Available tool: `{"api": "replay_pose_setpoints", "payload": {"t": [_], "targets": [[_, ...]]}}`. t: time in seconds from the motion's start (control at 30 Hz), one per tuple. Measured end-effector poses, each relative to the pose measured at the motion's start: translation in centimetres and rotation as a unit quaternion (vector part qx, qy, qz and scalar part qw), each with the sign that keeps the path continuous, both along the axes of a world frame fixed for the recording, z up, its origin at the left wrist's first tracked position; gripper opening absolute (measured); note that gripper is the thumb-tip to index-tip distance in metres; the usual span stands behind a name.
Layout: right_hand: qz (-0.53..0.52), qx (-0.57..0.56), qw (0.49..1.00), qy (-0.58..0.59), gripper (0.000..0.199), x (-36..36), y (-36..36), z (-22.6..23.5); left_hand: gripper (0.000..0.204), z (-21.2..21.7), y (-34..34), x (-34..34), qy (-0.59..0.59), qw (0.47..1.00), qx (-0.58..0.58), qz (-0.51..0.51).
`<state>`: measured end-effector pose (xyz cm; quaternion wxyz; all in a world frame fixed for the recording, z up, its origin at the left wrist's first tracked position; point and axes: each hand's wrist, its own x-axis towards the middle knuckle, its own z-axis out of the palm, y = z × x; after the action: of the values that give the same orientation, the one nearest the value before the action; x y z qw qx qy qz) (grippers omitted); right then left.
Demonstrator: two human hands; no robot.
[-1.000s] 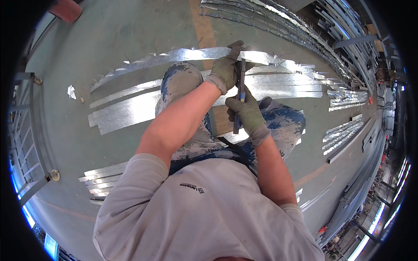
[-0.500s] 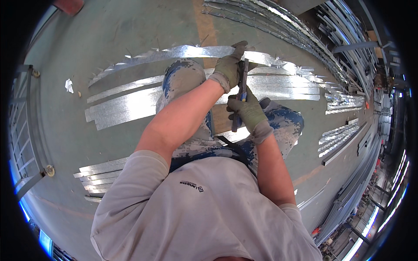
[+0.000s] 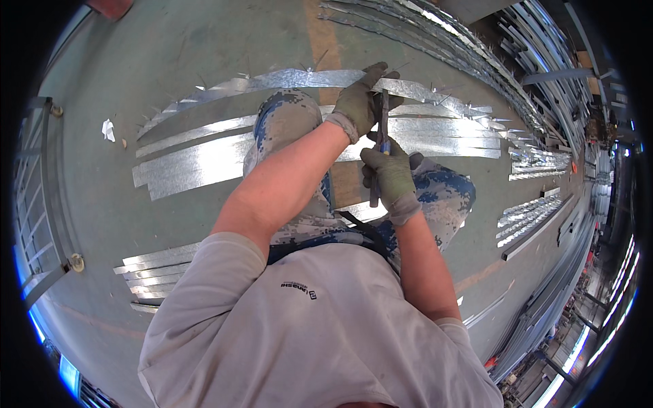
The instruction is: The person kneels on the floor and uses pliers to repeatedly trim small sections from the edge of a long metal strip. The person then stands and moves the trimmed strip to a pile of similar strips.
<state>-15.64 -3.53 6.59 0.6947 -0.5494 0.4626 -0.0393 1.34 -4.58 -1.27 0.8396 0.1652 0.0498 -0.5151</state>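
A long, shiny, galvanized metal strip [image 3: 299,78] with thin spikes along it lies crosswise in front of my knees. My left hand [image 3: 357,105], in a greenish work glove, is closed around the strip near its middle. In my gloved right hand [image 3: 391,173] is a long dark hand tool [image 3: 383,122] with a bit of blue and yellow by the grip. Its far end meets the strip just right of my left hand. The glove hides part of the tool, so its exact kind is unclear.
Flat metal strips [image 3: 197,170] lie beneath and beside my legs, with more strips [image 3: 160,272] at the left. Spiked strips [image 3: 435,34] are laid out at the far right. Bundles of metal [image 3: 534,160] sit on the right. A wheeled metal frame [image 3: 47,197] stands at the left.
My right fingers have drawn in tighter around the tool, and its near end has shifted slightly right. My left hand stays on the strip in nearly the same place.
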Motion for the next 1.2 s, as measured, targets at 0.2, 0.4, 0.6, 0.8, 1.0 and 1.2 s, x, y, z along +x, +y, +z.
{"api": "replay_pose_setpoints", "payload": {"t": [0.2, 0.4, 0.6, 0.8, 1.0, 1.2], "targets": [[-0.001, 0.002, 1.0, 0.006, 0.058, 0.1, -0.3, 0.3, 0.056, 1.8, 0.8, 0.5, 0.075, 0.994, 0.065, 0.032], [0.022, -0.026, 0.998, 0.056, 0.051, 1.1, -0.3, 0.2, 0.047, -4.4, -1.2, 1.3, -0.17, 0.973, 0.133, 0.086], [0.061, -0.126, 0.971, 0.193, 0.042, 2.8, -0.7, 0.8, 0.057, -6.5, -3.8, 1.3, -0.3, 0.93, 0.188, 0.101], [0.172, -0.397, 0.822, 0.371, 0.048, 2.7, -1.7, 0.1, 0.067, -5.2, -4.2, -0.1, -0.608, 0.692, 0.382, 0.077], [0.244, -0.458, 0.716, 0.468, 0.047, 4.0, -1.1, 5.0, 0.048, -1.4, -3.7, -0.2, -0.262, 0.92, 0.287, 0.043], [0.263, -0.498, 0.65, 0.511, 0.044, 5.4, -1.1, 6.4, 0.039, -4.5, -8.1, 0.2, -0.024, 0.975, 0.196, 0.101]]}}
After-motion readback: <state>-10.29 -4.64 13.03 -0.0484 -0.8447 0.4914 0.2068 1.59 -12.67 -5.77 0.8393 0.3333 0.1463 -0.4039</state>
